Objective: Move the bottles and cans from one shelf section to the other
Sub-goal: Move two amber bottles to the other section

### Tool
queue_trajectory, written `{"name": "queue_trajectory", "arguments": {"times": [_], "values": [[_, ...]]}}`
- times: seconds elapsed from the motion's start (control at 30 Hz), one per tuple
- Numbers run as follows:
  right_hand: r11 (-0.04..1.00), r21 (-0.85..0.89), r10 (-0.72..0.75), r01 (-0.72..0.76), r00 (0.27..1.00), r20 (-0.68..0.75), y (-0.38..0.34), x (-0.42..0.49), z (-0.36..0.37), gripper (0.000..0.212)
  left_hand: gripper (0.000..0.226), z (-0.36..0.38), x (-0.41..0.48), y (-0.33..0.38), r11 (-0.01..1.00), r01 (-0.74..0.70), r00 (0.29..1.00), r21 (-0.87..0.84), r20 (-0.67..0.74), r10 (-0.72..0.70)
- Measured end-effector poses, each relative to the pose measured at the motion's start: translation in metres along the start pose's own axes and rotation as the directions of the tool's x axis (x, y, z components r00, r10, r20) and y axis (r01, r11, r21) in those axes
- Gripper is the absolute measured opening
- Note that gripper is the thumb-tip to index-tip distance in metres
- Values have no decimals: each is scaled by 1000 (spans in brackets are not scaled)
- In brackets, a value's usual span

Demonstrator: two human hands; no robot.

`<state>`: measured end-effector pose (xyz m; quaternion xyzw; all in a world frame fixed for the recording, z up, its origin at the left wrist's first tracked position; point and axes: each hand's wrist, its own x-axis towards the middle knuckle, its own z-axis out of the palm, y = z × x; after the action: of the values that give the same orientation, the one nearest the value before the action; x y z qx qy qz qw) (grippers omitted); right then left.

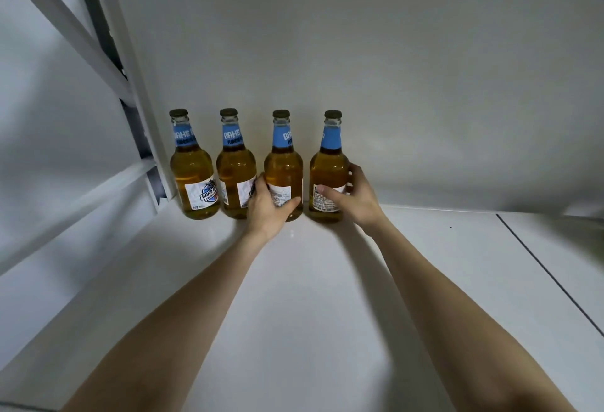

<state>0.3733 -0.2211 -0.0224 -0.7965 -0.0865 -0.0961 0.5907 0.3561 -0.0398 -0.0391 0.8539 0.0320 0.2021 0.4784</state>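
Observation:
Several clear bottles of amber drink with blue neck labels and dark caps stand upright in a row at the back of the white shelf, against the wall. My left hand grips the lower body of the third bottle, thumb across its white label. My right hand grips the rightmost bottle the same way, fingers round its far side. The leftmost bottle and the second bottle stand untouched to the left. Both held bottles rest on the shelf.
A white metal upright with slanted braces borders the shelf on the left, close to the leftmost bottle. A dark seam splits the shelf board on the right. The white wall rises directly behind the bottles.

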Motion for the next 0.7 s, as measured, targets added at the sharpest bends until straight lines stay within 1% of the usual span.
{"name": "queue_trajectory", "arguments": {"times": [0.13,0.23,0.4,0.7], "values": [[998,56,10,-11,1000,17,-6,6,1,72,78,-5,8,-2,994,53,996,-100,77,-45],[999,40,35,-35,999,7,-8,7,-2,73,82,-9,9,-2,987,85,992,-133,101,-72],[997,51,64,-64,998,-2,-11,0,-8,75,84,-17,0,3,982,104,984,-157,163,-78],[982,82,167,-171,985,49,-33,-42,-24,72,83,-42,-35,17,964,217,945,-157,280,-167]]}}
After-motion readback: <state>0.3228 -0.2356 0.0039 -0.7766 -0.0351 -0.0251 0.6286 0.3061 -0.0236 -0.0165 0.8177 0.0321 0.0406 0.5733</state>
